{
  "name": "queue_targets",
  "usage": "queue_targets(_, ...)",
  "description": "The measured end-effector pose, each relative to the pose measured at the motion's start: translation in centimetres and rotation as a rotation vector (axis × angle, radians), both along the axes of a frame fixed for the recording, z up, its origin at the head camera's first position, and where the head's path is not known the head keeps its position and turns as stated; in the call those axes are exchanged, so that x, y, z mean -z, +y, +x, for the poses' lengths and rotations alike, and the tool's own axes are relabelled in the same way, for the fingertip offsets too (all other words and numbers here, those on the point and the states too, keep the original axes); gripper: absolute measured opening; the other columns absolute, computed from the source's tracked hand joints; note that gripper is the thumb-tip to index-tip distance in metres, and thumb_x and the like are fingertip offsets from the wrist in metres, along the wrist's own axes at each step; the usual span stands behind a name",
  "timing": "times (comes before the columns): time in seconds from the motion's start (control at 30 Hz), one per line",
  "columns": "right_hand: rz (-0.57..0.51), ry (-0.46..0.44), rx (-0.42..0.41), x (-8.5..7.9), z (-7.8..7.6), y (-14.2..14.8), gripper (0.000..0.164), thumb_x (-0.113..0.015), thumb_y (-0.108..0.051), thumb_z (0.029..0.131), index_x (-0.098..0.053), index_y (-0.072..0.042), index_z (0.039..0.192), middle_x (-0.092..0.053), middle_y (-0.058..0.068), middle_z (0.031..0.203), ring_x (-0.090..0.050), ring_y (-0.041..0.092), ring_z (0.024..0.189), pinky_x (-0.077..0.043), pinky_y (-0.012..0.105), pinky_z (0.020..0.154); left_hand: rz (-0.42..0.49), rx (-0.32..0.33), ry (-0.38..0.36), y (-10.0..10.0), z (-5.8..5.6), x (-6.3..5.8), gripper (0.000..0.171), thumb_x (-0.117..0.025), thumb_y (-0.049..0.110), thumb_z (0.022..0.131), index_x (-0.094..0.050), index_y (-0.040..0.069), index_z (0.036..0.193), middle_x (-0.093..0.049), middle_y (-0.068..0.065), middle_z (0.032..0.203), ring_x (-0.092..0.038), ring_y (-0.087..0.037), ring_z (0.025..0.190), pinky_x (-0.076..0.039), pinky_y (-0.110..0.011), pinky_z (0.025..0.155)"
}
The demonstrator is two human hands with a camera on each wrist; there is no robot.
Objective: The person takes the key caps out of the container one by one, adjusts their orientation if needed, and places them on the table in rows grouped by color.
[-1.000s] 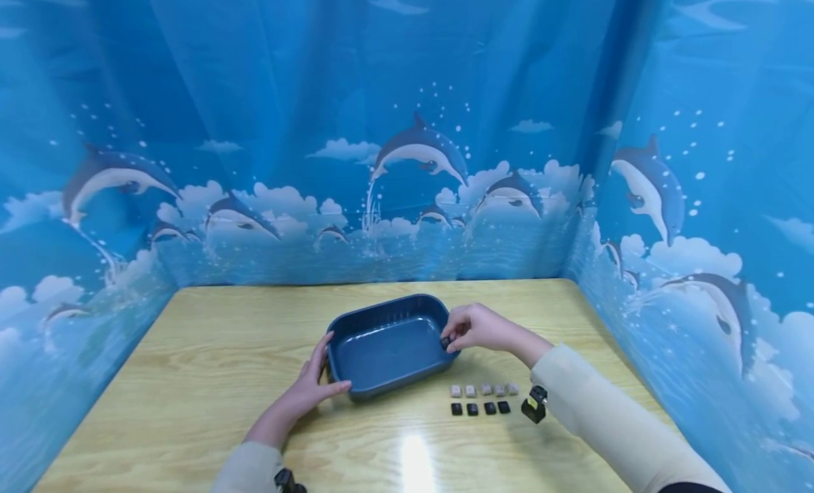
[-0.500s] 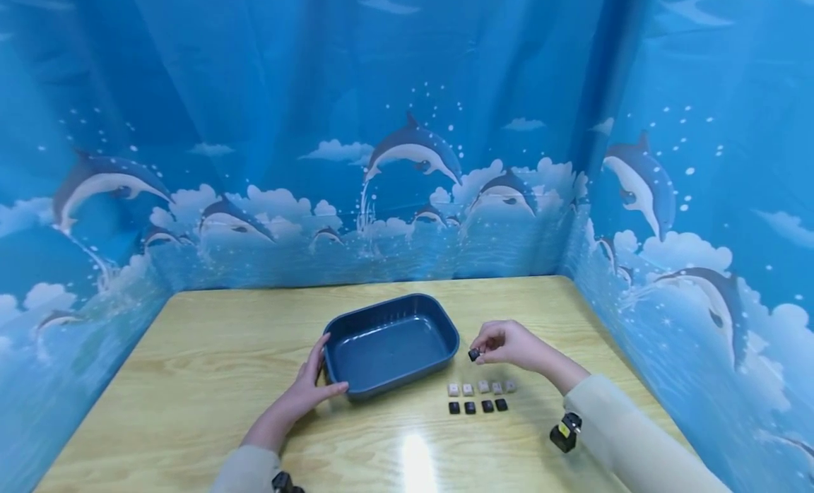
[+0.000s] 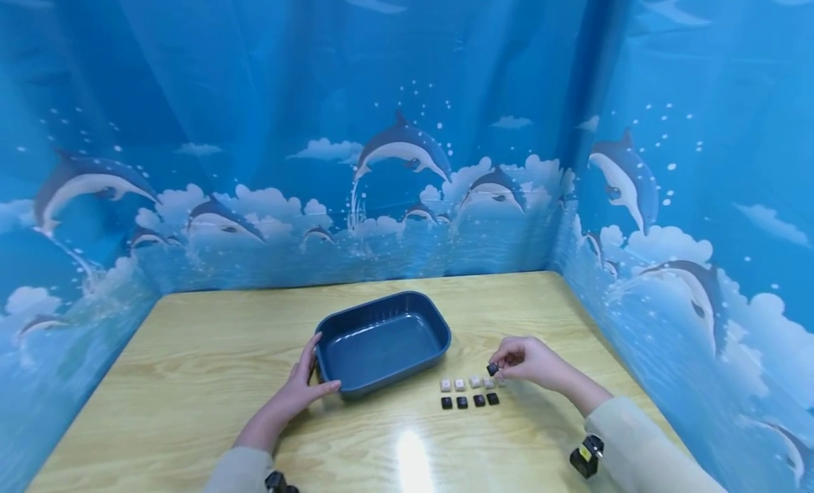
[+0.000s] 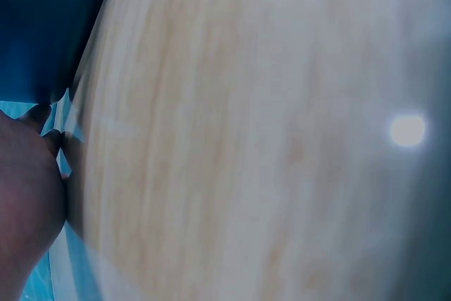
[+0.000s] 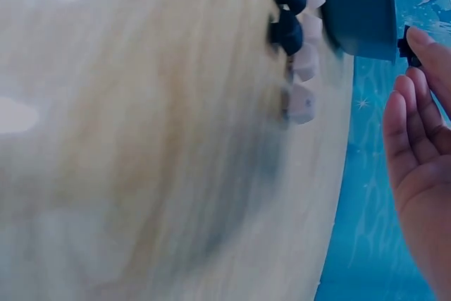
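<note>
My right hand (image 3: 533,363) pinches a black keycap (image 3: 492,369) between thumb and fingertips, above the right end of the pale row. In the right wrist view, the held keycap (image 5: 406,48) shows dark at the fingertips. Several pale keycaps (image 3: 460,385) lie in a row on the table, and the rightmost is partly hidden by this hand. In front of them runs a row of black keycaps (image 3: 462,402). My left hand (image 3: 295,390) rests against the left end of a dark blue tray (image 3: 407,375), its thumb at the near side and its fingers along the left rim.
The light wood table (image 3: 210,366) reaches back to a blue dolphin-print curtain (image 3: 254,126), which also encloses the right side. A bright reflection shows on the tabletop in front of the tray. Each wrist wears a small black camera (image 3: 586,456).
My right hand has moved away from the tray's right rim, rightward and nearer, carrying the black keycap over the pale row. The left hand stays at the tray, and the whole view shifts slightly.
</note>
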State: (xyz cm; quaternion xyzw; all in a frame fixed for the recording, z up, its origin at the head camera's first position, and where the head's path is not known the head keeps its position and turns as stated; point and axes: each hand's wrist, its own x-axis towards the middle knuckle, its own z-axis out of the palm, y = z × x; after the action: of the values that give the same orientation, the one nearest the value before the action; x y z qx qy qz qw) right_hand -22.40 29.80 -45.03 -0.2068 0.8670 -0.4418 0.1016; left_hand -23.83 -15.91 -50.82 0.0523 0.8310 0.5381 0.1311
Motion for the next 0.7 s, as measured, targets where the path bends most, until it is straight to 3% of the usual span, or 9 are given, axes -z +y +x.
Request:
queue_targets(0.43, 0.024, -0.007, 0.091, 1.7, 1.5, 1.4, 0.019, -0.080, -0.006, 0.077, -0.073, -0.002, 0.095, -0.065, 0.002, 0.085, -0.060, 0.012, 0.075, -0.054, 0.026, 0.067, -0.020, 0.009, -0.011, -0.2, -0.2, -0.2, 0.106, -0.076, 0.036, 0.085, 0.002, 0.031, 0.156, -0.006, -0.028, 0.158, -0.007, -0.046, 0.144, -0.007, -0.065, 0.110)
queue_targets(0.7, 0.113, -0.011, 0.138, 2.8, 2.2, 1.2, 0.017, -0.080, -0.004, 0.076, -0.073, -0.006, 0.092, -0.064, -0.001, 0.082, -0.059, 0.012, 0.074, -0.054, 0.025, 0.066, -0.015, 0.020, 0.003, -0.1, -0.3, 0.0, 0.106, -0.076, 0.033, 0.085, 0.002, 0.030, 0.156, -0.006, -0.028, 0.158, -0.007, -0.045, 0.144, -0.006, -0.064, 0.112)
